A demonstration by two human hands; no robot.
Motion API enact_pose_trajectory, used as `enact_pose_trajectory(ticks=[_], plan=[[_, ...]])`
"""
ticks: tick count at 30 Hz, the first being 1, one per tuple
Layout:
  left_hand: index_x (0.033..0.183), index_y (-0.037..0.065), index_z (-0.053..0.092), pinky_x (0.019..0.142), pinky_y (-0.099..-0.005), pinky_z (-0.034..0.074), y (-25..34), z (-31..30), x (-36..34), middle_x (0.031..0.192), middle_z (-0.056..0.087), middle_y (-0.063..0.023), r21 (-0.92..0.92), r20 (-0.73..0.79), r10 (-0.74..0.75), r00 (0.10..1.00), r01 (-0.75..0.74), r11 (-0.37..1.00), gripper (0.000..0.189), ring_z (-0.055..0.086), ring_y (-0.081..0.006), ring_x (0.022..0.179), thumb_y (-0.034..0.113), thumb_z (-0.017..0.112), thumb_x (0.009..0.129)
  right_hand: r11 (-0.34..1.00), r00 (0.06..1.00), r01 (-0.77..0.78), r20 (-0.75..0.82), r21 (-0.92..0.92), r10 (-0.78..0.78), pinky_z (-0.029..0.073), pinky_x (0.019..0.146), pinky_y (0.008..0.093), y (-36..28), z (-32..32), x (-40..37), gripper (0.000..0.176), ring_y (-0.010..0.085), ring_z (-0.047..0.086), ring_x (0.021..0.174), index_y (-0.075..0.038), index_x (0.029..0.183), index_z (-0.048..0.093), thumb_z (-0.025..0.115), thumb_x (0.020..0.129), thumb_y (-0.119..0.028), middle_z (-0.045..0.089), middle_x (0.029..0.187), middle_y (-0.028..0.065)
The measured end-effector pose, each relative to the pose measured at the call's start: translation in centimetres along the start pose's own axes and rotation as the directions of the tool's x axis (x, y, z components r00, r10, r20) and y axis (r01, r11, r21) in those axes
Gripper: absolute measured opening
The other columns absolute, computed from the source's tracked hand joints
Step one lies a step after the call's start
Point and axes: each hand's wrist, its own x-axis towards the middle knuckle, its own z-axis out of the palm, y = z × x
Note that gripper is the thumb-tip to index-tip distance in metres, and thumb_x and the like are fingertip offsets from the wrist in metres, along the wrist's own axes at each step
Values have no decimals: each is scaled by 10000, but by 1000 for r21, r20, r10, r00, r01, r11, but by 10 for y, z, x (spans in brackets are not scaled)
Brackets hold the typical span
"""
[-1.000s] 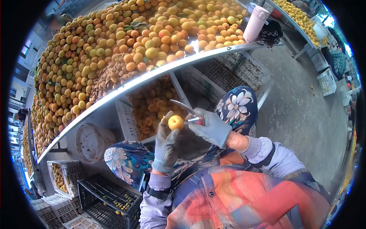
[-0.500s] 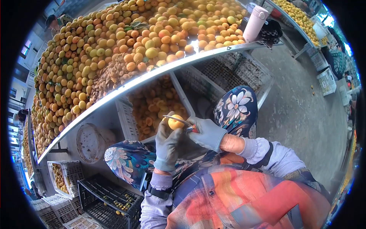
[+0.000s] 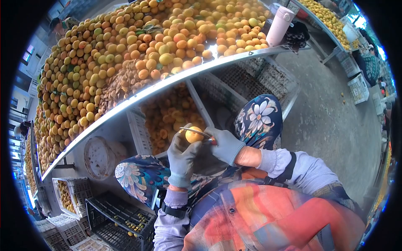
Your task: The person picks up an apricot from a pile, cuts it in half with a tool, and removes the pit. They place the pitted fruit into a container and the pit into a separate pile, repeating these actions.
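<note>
— What is held, and where?
— The grey-gloved left hand [image 3: 183, 157] grips a small round orange apricot [image 3: 194, 136] below the long metal worktop [image 3: 138, 99]. The gloved right hand [image 3: 226, 145] clasps a thin steel knife [image 3: 186, 129], blade apparently touching it.

The apricot [image 3: 194, 136] was small, round and yellow-orange, its skin smooth on the side that showed. It was held up above the lap, pinched in the gloved left hand [image 3: 182, 157]. The knife [image 3: 197, 132] had a thin, slightly curved silvery blade (of the handle only a scrap of red showed) and lay across the fruit's top, touching it, gripped in the gloved right hand [image 3: 226, 146].
</note>
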Motion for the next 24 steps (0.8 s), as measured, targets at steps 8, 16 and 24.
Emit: enact_pose_trajectory(ticks=[8, 16, 24], plan=[[1287, -34, 487, 917, -263, 475, -5, 0, 6, 1169, 580, -76, 24, -1, 10, 1000, -10, 1000, 507, 582, -141, 1027, -33, 669, 814, 998, 997, 45, -60, 54, -42, 473, 674, 428, 10, 11, 5, 205, 449, 593, 869, -22, 998, 533, 579, 806, -79, 611, 846, 251], [1298, -22, 468, 834, -240, 495, 10, 12, 15, 1153, 587, -86, 124, 40, 110, 993, -114, 986, 462, 593, -136, 951, 38, 639, 873, 998, 1000, 17, -4, -63, -17, 466, 691, 487, -9, -6, 14, 206, 437, 602, 820, -60, 1028, 551, 563, 846, -157, 623, 816, 238], [1268, -5, 491, 848, -239, 456, -6, 14, 16, 1082, 626, -68, -12, -28, -15, 999, 15, 1000, 388, 575, -126, 964, 189, 585, 945, 996, 978, 70, -201, 48, -59, 494, 674, 444, 10, 16, 10, 402, 437, 614, 815, -67, 1234, 515, 571, 838, -109, 620, 809, 250]])
